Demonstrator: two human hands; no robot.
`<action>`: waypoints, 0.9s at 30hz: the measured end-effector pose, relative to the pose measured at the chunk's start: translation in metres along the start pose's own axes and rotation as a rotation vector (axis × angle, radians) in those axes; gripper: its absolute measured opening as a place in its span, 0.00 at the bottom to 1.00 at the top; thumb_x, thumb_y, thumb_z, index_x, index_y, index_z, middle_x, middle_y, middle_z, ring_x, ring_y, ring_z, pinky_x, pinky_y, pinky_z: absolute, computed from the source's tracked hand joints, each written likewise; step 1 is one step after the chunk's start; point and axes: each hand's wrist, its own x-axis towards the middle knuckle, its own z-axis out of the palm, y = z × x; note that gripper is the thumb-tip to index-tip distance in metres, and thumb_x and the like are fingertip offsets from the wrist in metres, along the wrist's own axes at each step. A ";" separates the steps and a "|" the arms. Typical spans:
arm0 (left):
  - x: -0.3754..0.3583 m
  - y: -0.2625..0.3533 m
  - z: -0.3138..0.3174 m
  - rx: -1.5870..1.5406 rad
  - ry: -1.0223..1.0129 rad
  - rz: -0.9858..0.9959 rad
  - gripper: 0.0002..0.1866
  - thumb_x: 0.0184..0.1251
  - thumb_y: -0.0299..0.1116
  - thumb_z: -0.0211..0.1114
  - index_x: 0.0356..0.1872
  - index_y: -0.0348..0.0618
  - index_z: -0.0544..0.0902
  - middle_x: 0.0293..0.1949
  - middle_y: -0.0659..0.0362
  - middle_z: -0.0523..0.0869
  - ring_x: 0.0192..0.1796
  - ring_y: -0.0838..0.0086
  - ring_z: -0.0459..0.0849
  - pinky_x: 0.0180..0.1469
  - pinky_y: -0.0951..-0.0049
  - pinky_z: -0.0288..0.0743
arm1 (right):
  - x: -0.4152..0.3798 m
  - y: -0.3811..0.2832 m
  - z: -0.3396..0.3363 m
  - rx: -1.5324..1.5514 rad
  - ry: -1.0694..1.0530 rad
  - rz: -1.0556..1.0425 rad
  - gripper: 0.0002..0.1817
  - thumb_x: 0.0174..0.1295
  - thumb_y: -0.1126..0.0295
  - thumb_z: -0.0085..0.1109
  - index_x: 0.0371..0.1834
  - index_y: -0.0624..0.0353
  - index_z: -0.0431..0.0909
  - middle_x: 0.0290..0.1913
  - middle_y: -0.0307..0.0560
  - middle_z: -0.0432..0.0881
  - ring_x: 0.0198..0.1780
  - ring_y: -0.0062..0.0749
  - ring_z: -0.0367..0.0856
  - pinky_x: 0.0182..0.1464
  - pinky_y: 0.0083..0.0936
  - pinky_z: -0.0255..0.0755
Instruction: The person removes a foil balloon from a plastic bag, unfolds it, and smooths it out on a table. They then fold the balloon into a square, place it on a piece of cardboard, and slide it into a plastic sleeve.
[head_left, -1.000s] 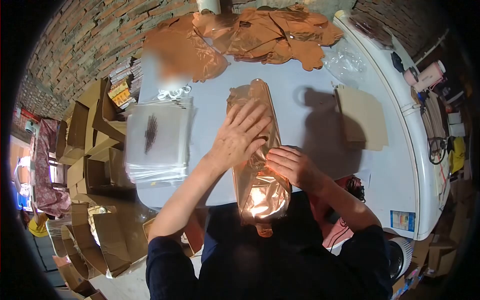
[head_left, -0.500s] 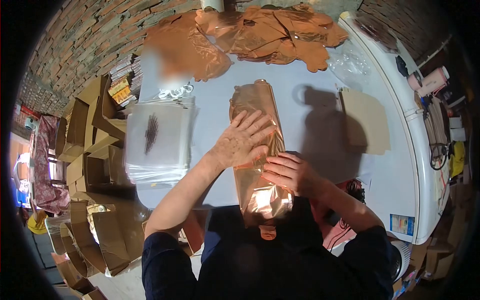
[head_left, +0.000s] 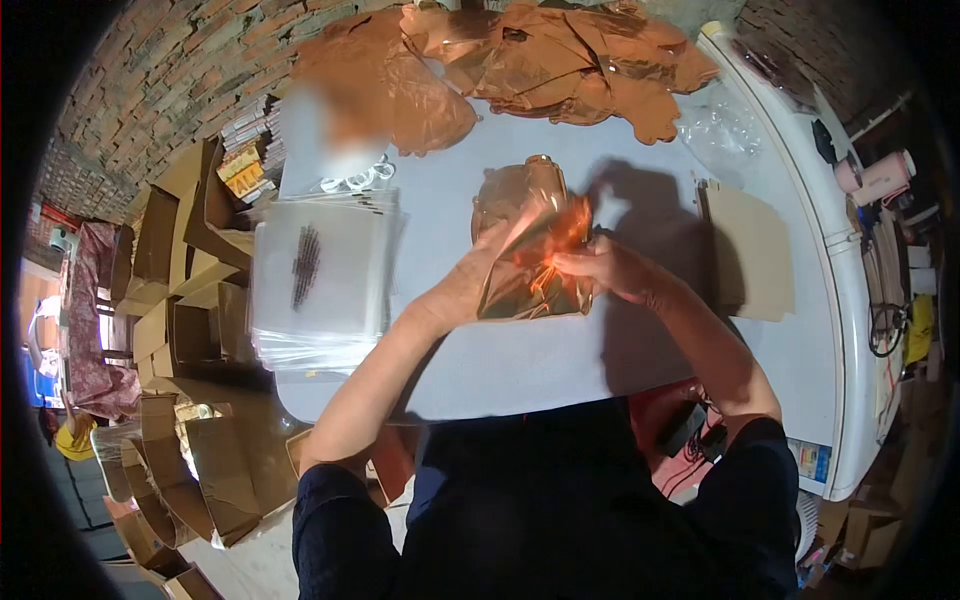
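A flat, copper-coloured foil balloon [head_left: 535, 300] lies on the grey-white table in front of me, its near part folded back over the far part. My right hand [head_left: 618, 272] is closed on the foil at the right side of the fold, thumb and fingers pinching it. At the left side my left hand [head_left: 462, 288] reaches in under the raised flap. Foil covers its fingers, so their hold does not show. The folded layer is creased and glows orange where light strikes it.
More copper foil balloons [head_left: 560, 70] are heaped along the table's far edge. Clear plastic bags [head_left: 350, 270] are stacked at left, below white ribbon [head_left: 358, 180]. Beige card sheets [head_left: 752, 250] lie at right, beside a white appliance [head_left: 815, 330]. Cardboard boxes [head_left: 215, 330] stand left of the table.
The foil's near end, which hung over the table edge towards my body, has been folded away from me. My right hand moved up and forward with it; my left hand went from flat on top to under the flap.
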 end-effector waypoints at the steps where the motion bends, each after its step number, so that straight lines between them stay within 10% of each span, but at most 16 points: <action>1: 0.001 0.011 -0.002 -0.270 0.043 -0.092 0.23 0.77 0.31 0.67 0.71 0.48 0.81 0.75 0.47 0.75 0.71 0.56 0.80 0.73 0.63 0.75 | 0.000 -0.012 0.004 -0.027 -0.005 0.119 0.23 0.72 0.51 0.69 0.61 0.54 0.84 0.46 0.33 0.84 0.38 0.18 0.77 0.40 0.23 0.73; 4: 0.004 0.001 -0.021 0.002 0.040 -0.312 0.17 0.79 0.32 0.67 0.64 0.40 0.85 0.63 0.52 0.84 0.60 0.65 0.86 0.63 0.65 0.80 | 0.003 -0.013 0.003 -0.050 -0.033 0.135 0.20 0.78 0.52 0.60 0.59 0.56 0.83 0.46 0.33 0.84 0.43 0.17 0.80 0.42 0.22 0.75; 8: -0.014 0.002 -0.012 -0.100 0.411 -0.137 0.16 0.82 0.33 0.63 0.63 0.40 0.86 0.54 0.56 0.88 0.56 0.70 0.86 0.58 0.68 0.80 | 0.005 -0.014 0.006 0.020 -0.062 0.145 0.21 0.80 0.54 0.57 0.62 0.60 0.84 0.50 0.34 0.86 0.49 0.19 0.82 0.51 0.23 0.78; 13: -0.052 0.030 -0.008 -0.387 0.438 -0.450 0.21 0.89 0.36 0.57 0.72 0.36 0.77 0.55 0.60 0.88 0.56 0.77 0.84 0.62 0.76 0.77 | 0.006 -0.015 0.010 -0.032 -0.007 0.067 0.16 0.77 0.51 0.61 0.46 0.53 0.83 0.37 0.33 0.81 0.33 0.18 0.78 0.31 0.21 0.72; 27: -0.064 0.027 0.027 0.054 0.536 -0.418 0.30 0.76 0.30 0.70 0.75 0.34 0.71 0.45 0.44 0.94 0.48 0.57 0.95 0.53 0.64 0.85 | 0.012 -0.022 0.001 -0.342 0.120 0.006 0.24 0.75 0.47 0.62 0.47 0.61 0.86 0.37 0.41 0.85 0.35 0.27 0.80 0.40 0.29 0.76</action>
